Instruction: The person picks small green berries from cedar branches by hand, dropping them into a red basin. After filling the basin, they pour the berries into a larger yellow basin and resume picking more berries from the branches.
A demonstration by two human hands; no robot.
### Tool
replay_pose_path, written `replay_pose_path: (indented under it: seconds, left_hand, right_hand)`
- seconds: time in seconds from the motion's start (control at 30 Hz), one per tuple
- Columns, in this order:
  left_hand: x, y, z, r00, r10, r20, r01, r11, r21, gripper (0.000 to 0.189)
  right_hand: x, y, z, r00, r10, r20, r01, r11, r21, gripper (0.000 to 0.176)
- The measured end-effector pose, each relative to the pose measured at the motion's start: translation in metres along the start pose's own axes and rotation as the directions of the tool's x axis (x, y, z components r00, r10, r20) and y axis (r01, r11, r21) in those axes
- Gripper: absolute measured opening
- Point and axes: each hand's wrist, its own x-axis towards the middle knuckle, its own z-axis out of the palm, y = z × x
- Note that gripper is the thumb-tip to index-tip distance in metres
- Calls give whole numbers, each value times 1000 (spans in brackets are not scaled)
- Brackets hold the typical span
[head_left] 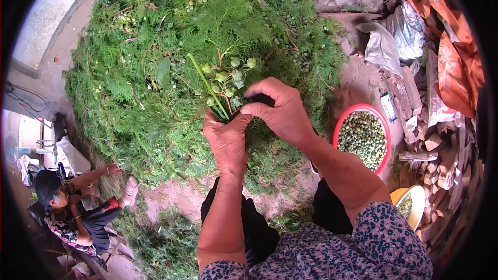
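My left hand is closed around the stems of a conifer sprig. Round, pale green cones cluster at its top, and one bare green stem sticks up to the left. Close against the sprig's right side is my right hand, its thumb and finger curled together in a pinch. What lies between those fingertips is too small to make out. Both hands are above a large heap of cut green branches, with more cones scattered among the foliage.
To the right stands a red-rimmed basin of picked cones. A yellow bowl with green bits sits lower right, near stacked firewood. Orange sacking lies upper right. Another person sits lower left, an arm stretched toward the heap.
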Motion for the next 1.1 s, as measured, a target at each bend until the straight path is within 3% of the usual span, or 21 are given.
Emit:
replay_pose_path:
  seconds: [0.07,0.13,0.17,0.23,0.37,0.43,0.47,0.5,0.53,0.57,0.63,0.67,0.73,0.8,0.87,1.0,1.07,1.1]
  left_hand:
    - [0,0,-1,1000,-7,-9,7,1000,8,32]
    - [1,1,-1,999,-53,10,54,998,-18,33]
    - [1,2,-2,998,-54,10,54,998,-18,33]
    - [0,7,-1,990,-138,14,139,986,-93,35]
    - [-1,8,0,989,-145,3,144,984,-104,34]
    - [0,0,-4,997,-69,33,69,998,1,34]
    - [0,0,-3,997,-71,33,71,997,1,34]
    - [-1,0,-2,998,-54,30,55,998,-25,34]
    - [-1,0,0,999,-36,27,38,998,-49,34]
    - [-1,0,-1,999,-38,29,39,998,-48,34]
    - [1,1,-5,994,-97,43,101,990,-98,33]
    - [2,2,-6,991,-118,67,126,981,-144,32]
    - [1,5,-2,993,-108,42,112,988,-108,30]
    - [1,8,-1,995,-96,15,97,993,-73,28]
    - [0,10,-3,984,-177,-28,179,981,74,16]
    - [0,6,-3,985,-162,-53,165,985,48,6]
    - [-1,10,-1,988,-152,-19,154,982,111,2]
    - [-1,10,2,988,-153,-18,154,982,111,2]
  right_hand:
    - [-1,0,0,1000,11,13,-10,999,-31,10]
    - [-2,5,0,977,194,87,-205,969,139,10]
    - [-1,3,-2,977,195,87,-206,969,139,10]
    - [1,-1,-7,826,512,236,-561,703,438,8]
    - [0,6,-10,817,471,332,-572,586,574,8]
    - [1,-4,-8,838,487,248,-545,717,435,10]
    - [0,0,-5,837,488,247,-546,716,435,10]
    - [-1,7,-2,935,325,141,-353,892,283,11]
    - [-2,11,0,990,126,71,-132,986,98,13]
    - [-2,9,-3,990,127,69,-133,986,99,13]
    - [0,0,-11,861,435,265,-506,791,345,11]
    - [1,0,-12,861,434,265,-505,791,345,11]
    - [2,0,-13,858,433,278,-511,650,563,10]
    - [6,1,-18,862,415,291,-497,585,641,11]
    - [8,2,-21,873,380,305,-459,431,777,16]
    - [7,0,-22,841,403,361,-530,480,699,13]
    - [5,-7,-20,873,401,277,-483,786,387,14]
    - [4,-6,-17,874,401,275,-483,786,387,14]
